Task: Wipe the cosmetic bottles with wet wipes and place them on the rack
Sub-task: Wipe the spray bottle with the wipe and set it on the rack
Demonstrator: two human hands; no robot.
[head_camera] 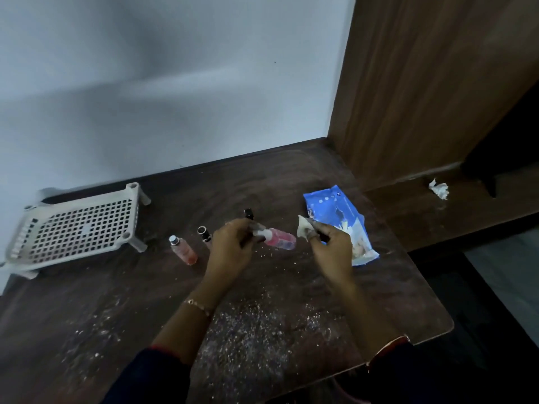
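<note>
The rack [78, 225] stood at the table's [291, 301] left, with no bottle visibly on it. A second bottle [183, 250] lay near it. The left hand [230, 249] gripped the pink bottle [278, 238] by its cap end, above the table. The right hand [332, 243] pinched a crumpled wet wipe [303, 228] just beside the bottle, seemingly not touching it. Wiping was the step in hand, and next the wipe had to meet the bottle's body.

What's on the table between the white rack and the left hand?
Head view: two small bottles, a silver-capped pink bottle and a dark-capped bottle.
</note>
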